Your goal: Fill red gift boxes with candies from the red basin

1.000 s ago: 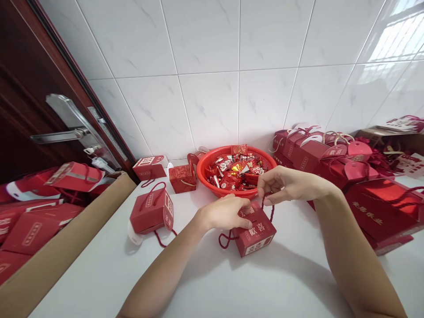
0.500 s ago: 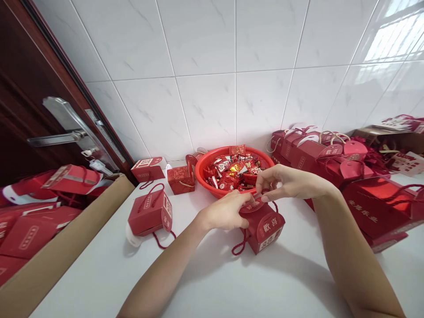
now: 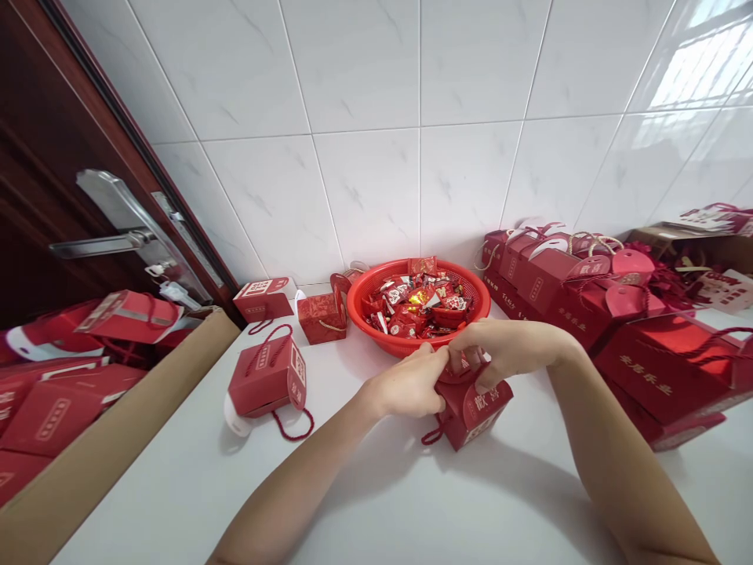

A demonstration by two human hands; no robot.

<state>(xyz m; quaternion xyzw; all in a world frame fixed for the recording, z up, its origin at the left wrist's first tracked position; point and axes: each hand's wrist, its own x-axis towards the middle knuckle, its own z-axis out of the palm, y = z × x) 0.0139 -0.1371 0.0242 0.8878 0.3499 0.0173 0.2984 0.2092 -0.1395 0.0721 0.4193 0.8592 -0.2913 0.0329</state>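
Observation:
A small red gift box (image 3: 474, 417) with pale lettering sits on the white table in front of me. My left hand (image 3: 413, 383) is closed on its left side, fingers bent at the top. Over the top and near flap curls my right hand (image 3: 499, 351), fingers closed on the box. The two hands meet at the box top, so the closure there is mostly hidden. A dark red cord handle (image 3: 433, 434) hangs out at the box's left. Just behind stands a red plastic basket (image 3: 385, 342) of wrapped sweets (image 3: 405, 318).
Three more red boxes stand to the left, one a corded box (image 3: 267, 378) on its side. A cardboard carton (image 3: 118, 416) of red boxes is at far left, by a door handle (image 3: 100, 245). Stacked red boxes (image 3: 644, 377) line the right, before a tiled wall (image 3: 365, 188).
My right hand has come down and forward onto the box's top and near flap. The box has shifted slightly right, and my left hand has followed it.

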